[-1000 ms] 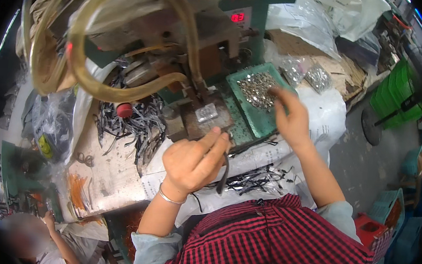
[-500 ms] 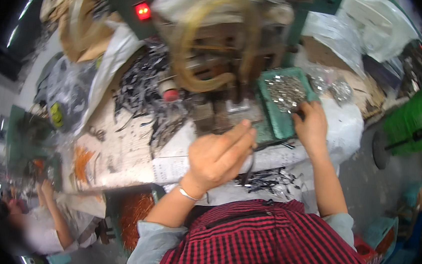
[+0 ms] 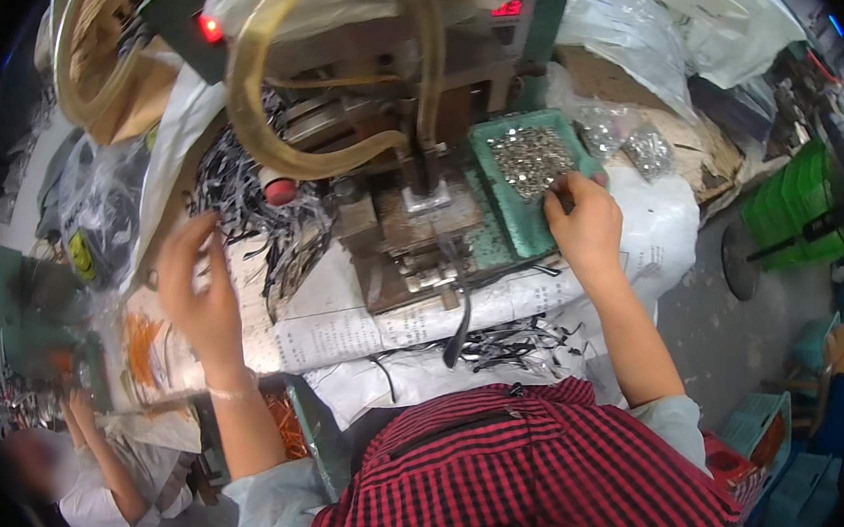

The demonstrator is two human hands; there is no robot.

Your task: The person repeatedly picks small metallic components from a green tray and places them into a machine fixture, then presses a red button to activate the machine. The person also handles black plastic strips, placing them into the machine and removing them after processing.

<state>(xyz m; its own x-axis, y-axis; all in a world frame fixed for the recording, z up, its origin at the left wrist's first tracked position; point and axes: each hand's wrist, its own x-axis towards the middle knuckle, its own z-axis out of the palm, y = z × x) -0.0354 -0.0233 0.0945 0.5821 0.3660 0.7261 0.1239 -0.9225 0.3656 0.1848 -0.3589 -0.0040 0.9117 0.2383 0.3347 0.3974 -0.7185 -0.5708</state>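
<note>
My right hand [image 3: 581, 222] rests on the near right corner of a green tray [image 3: 506, 216] holding several small shiny metal parts [image 3: 531, 161]; its fingers curl into the parts and hide what they hold. My left hand [image 3: 194, 284], blurred, hovers with fingers spread over printed paper [image 3: 356, 328], next to a heap of thin black strips [image 3: 246, 208]. Between my hands stands a small press with a metal die block [image 3: 427, 204] and a slack black cable [image 3: 459, 317].
A thick yellowish hose [image 3: 282, 141] loops over the machine, beside a red knob [image 3: 278, 191]. More black strips [image 3: 511, 337] lie near my red-checked shirt. Clear bags of metal parts [image 3: 633, 142] sit behind the tray. Another person [image 3: 93, 466] works lower left. Green crate [image 3: 798, 206] at right.
My left hand has swung away from the die block, out to the left beside the black strips, its fingers now spread. My right hand stays at the green tray. The view shifted.
</note>
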